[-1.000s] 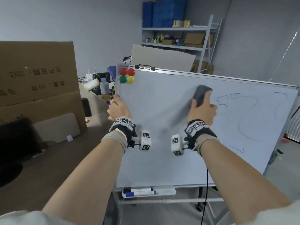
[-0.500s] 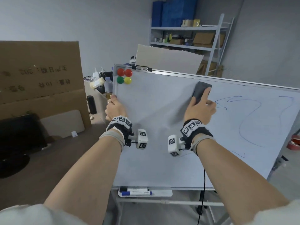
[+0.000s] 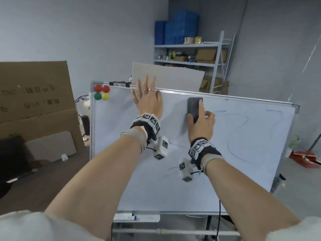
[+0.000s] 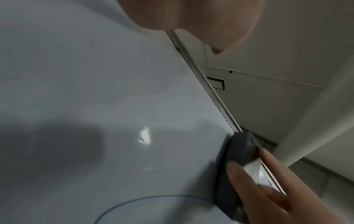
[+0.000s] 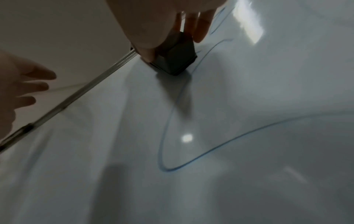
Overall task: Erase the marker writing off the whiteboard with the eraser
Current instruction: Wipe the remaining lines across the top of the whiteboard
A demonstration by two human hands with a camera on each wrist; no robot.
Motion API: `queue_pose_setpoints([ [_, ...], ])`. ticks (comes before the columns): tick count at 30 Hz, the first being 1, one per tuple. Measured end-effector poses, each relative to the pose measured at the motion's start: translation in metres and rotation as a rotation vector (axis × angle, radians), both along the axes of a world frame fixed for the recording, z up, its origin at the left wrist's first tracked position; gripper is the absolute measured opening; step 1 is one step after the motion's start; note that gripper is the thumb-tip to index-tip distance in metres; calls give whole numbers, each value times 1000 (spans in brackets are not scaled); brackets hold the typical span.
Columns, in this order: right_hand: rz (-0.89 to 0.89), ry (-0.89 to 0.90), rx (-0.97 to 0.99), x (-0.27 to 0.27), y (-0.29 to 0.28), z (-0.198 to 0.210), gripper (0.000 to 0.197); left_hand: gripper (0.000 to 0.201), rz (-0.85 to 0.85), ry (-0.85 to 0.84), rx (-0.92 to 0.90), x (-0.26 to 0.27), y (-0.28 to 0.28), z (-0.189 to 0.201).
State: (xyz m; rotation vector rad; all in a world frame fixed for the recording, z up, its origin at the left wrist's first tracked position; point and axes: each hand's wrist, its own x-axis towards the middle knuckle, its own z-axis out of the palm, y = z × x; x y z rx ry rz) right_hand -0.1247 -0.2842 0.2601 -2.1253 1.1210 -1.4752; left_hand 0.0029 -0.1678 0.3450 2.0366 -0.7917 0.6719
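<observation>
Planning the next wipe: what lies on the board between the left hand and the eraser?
Bare, already clean whiteboard: the head view shows no marker strokes between the left hand and the eraser.

4 round magnets (image 3: 101, 92), 2 red above green and yellow. A blue-capped marker (image 3: 125, 217) lies in the tray. Behind stand a metal shelf (image 3: 219, 49) holding cardboard boxes and blue crates (image 3: 177, 26).

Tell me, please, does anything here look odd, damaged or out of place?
Nothing stands out. The right hand presses the eraser on the whiteboard near its top edge. The left hand is open at that edge. Blue lines remain.
</observation>
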Motion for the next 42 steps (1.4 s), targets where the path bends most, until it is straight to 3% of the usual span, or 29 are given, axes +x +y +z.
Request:
queue_pose_setpoints([
  [3, -74, -40, 116, -32, -37, -11, 67, 57, -15, 2, 148, -9, -26, -5],
  [7, -55, -99, 110, -37, -53, -18, 72, 53, 18, -96, 154, -6, -36, -6],
  [10, 152, -66, -10, -9, -35, -11, 71, 52, -4, -92, 95, 2, -37, -7],
  [13, 412, 94, -197, 32, -5, -3, 69, 50, -44, -119, 67, 14, -34, -12],
  [15, 461, 104, -199, 50, 8, -3, 67, 49, -69, -121, 51, 20, -35, -14],
  [20, 264, 112, -284, 40, -6, -12, 63, 45, -35, -130, -71, 26, -55, -18],
  [25, -226, -98, 63, -36, -83, -37, 65, 38, 23, -161, -212, 19, -75, -29],
  [27, -323, -119, 107, -51, -98, -42, 64, 39, 56, -169, -221, 15, -79, -31],
  [30, -163, -130, 41, -34, -91, -33, 66, 38, 83, -61, -187, 1, -93, -20],
  [32, 89, -15, -114, -23, -80, -27, 65, 37, 45, -12, -104, -17, -113, -13],
  [34, 203, 115, -324, -25, -86, -22, 61, 42, -35, -47, 13, -36, -142, -8],
  [35, 189, 142, -356, -31, -99, -19, 60, 46, -60, -48, 54, -45, -154, -9],
  [37, 107, 72, -222, -51, -131, -18, 62, 52, -56, -36, 57, -55, -173, -11],
  [39, -30, -44, -59, -77, -170, -23, 65, 48, -20, -35, 24, -59, -187, -16],
  [42, -210, -142, -25, -99, -208, -30, 64, 39, 23, -52, -27, -63, -198, -26],
])
